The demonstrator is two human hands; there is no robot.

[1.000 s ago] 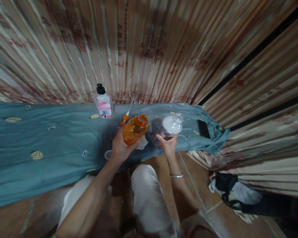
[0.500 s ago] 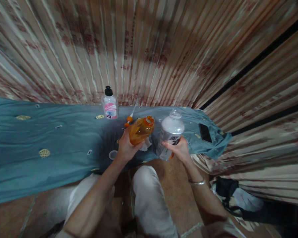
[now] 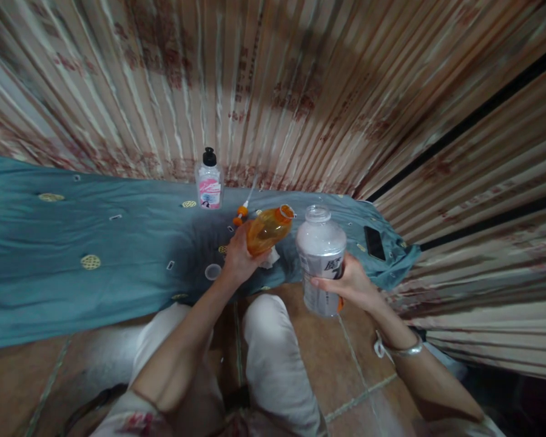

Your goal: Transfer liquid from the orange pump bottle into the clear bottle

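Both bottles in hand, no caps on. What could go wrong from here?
1. The left hand holds the orange bottle tilted, mouth open; any liquid inside might spill.
2. The clear bottle, in the right hand, appears over the floor; a slip could drop it.
3. The loose pump might get knocked.

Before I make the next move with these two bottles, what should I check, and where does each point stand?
1. Left hand grips the orange bottle: ok.
2. Right hand grips the clear bottle: ok.
3. Both mouths uncapped: ok.
4. Orange bottle upright: not ok, tilted toward the clear one.
5. Bottles apart: ok, a gap shows between them.
6. Fill level in the clear bottle: cannot tell.
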